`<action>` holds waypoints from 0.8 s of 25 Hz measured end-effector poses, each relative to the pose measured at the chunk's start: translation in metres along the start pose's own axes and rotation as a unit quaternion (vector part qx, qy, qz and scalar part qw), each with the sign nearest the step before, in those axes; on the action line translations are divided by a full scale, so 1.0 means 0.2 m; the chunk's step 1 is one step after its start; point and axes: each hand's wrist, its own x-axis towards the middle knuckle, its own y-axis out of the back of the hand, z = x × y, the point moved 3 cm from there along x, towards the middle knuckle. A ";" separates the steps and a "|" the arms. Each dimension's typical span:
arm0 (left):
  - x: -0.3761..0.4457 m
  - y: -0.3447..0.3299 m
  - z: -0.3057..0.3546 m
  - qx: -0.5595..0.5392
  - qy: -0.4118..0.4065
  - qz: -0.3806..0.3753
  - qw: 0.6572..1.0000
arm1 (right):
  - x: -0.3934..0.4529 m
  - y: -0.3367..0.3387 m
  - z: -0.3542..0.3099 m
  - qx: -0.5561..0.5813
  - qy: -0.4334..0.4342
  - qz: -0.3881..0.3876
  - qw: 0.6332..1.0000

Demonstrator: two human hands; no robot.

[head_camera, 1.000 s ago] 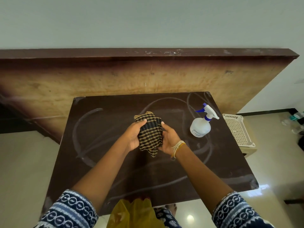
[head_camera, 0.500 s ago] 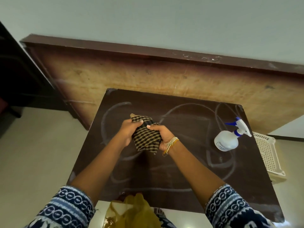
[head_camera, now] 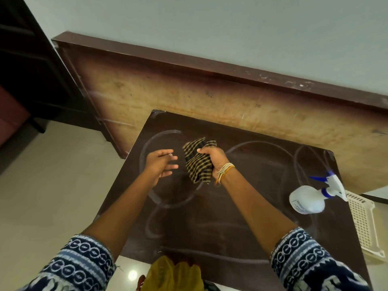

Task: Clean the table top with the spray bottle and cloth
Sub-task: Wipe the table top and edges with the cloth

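The black-and-tan checked woven cloth (head_camera: 198,162) is bunched up in the right hand (head_camera: 214,162), whose fingers are closed tight round its middle, so that a crumpled end sticks up above the fist and a loose corner hangs below it, above the middle of the table. It looks light, soft and limp: it will take any shape and cannot be pushed by an edge, so it is best gripped as a wad or flattened under the palm for wiping, and there is little chance of dropping or damaging it. The left hand (head_camera: 160,165) is just beside the cloth, empty, fingers spread and not touching it. The white plastic spray bottle with a blue trigger and nozzle (head_camera: 312,197) lies tilted near the table's right edge, well apart from both hands; it looks smooth and probably partly filled, so the neck under the trigger is the natural hold. The dark brown smooth table top (head_camera: 241,206) carries pale curved streaks and rings across most of its face, which I take as wet or smeared marks that want wiping out. Behind it a large worn wooden board (head_camera: 189,97) leans against a pale wall (head_camera: 210,24), a cream plastic lattice basket (head_camera: 363,223) stands by the right side, and the floor (head_camera: 52,185) is pale tile.
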 end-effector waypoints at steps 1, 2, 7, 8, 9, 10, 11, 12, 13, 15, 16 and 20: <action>0.06 0.06 0.00 0.003 -0.002 0.010 1.000 | 0.06 -0.03 -0.04 -0.051 0.040 0.053 0.996; 0.11 0.11 0.00 0.008 -0.003 0.023 1.000 | 0.12 -0.06 -0.08 -0.115 0.090 0.097 0.985; 0.42 0.42 0.00 0.139 -0.063 0.092 0.984 | 0.39 -0.35 -0.02 -0.513 0.189 0.159 0.822; 0.48 0.47 0.00 0.185 -0.086 0.111 0.973 | 0.47 -0.41 0.05 -0.589 0.165 0.141 0.778; 0.54 0.51 0.00 0.228 -0.105 0.128 0.960 | 0.54 -0.46 0.11 -0.647 0.159 0.133 0.734; 0.58 0.54 -0.01 0.262 -0.116 0.138 0.948 | 0.60 -0.49 0.16 -0.681 0.171 0.131 0.700; 0.64 0.56 -0.03 0.289 -0.125 0.140 0.939 | 0.67 -0.52 0.21 -0.694 0.194 0.130 0.681; 0.70 0.58 -0.06 0.313 -0.134 0.128 0.932 | 0.74 -0.54 0.25 -0.695 0.215 0.122 0.675; 0.77 0.60 -0.09 0.333 -0.138 0.108 0.926 | 0.80 -0.55 0.29 -0.697 0.229 0.108 0.671; 0.88 0.63 -0.17 0.356 -0.121 0.054 0.925 | 0.91 -0.55 0.35 -0.712 0.249 0.094 0.650; 0.92 0.65 -0.21 0.358 -0.104 0.034 0.927 | 0.95 -0.54 0.36 -0.715 0.262 0.100 0.640; 0.99 0.65 -0.30 0.338 -0.096 0.037 0.936 | 1.14 -0.50 0.24 -0.687 0.259 0.160 0.660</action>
